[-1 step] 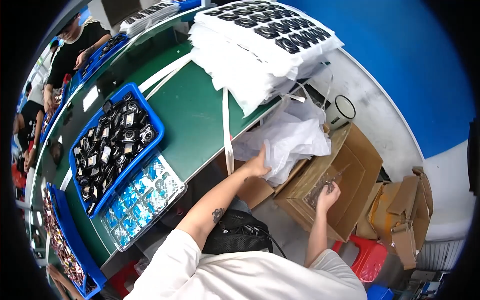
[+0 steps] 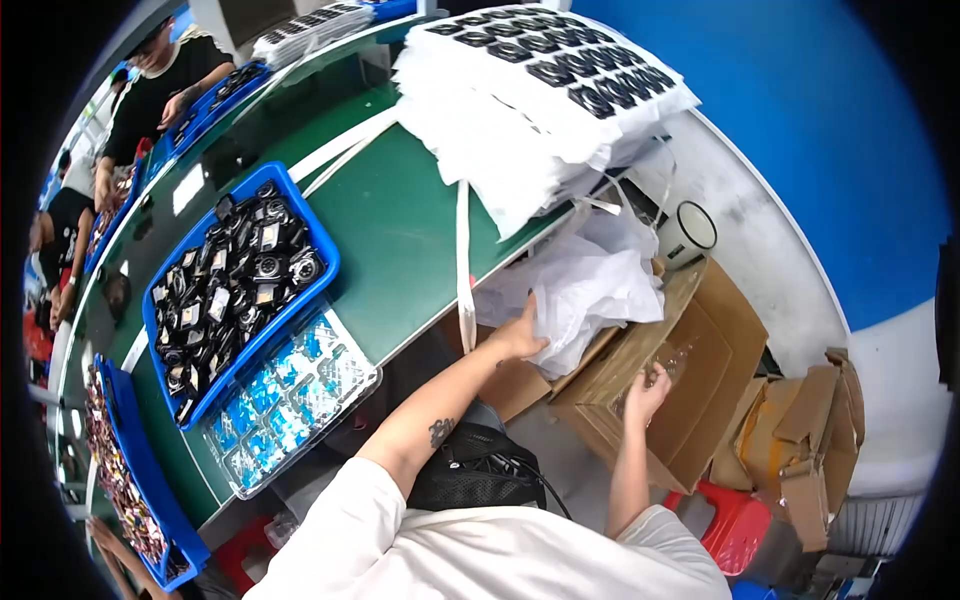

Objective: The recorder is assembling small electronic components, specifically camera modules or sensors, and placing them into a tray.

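Observation:
My left hand (image 2: 520, 334) is closed on the near edge of a crumpled white plastic bag (image 2: 590, 285), its thumb pointing up along it. The bag bulges beside the table edge, next to an open cardboard box (image 2: 725, 345). Over the near side of this box, my right hand (image 2: 646, 394) is raised with its fingers curled. Whatever those fingers hold, if anything, is too small to make out. A few clear glints show in the box just past the fingertips.
On the green table (image 2: 400, 260) stand a blue tray of black parts (image 2: 240, 280), a clear blister tray (image 2: 290, 405) and stacked white sheets with black parts (image 2: 500, 130). A white cylinder (image 2: 687, 232), a folded carton (image 2: 800, 430) and a red stool (image 2: 735, 525) are at right. Co-workers sit far left.
The view has shifted slightly. My right hand has moved a little left, and the clear material seen by it in the box shows less now. My left hand stays at the bag.

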Motion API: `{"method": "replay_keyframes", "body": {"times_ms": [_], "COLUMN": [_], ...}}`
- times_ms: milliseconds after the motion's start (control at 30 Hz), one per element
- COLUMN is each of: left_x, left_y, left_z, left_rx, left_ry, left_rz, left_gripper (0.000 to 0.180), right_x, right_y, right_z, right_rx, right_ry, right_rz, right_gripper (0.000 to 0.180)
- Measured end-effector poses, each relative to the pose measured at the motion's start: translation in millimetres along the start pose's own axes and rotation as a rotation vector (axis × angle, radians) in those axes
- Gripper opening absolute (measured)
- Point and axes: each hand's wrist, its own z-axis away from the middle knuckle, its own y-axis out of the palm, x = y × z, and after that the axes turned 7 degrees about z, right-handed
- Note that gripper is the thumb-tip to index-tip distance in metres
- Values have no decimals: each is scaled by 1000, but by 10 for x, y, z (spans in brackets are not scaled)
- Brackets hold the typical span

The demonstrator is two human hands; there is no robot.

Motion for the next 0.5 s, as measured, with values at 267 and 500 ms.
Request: {"method": "replay_keyframes", "body": {"times_ms": [267,500], "left_x": [-1020,-1163], "left_y": [-626,-2280], "left_z": [1641,3272], "left_rx": [269,-260], "left_ry": [369,593], "left_rz": [202,294], "left_gripper": [38,26], "right_x": [1736,3347], "right_y": [531,-43], "right_z": [436,455], "right_rx": [302,160], "right_ry": [-412,-1007], "right_rz": [-472,-951], "right_gripper": [12,11]}}
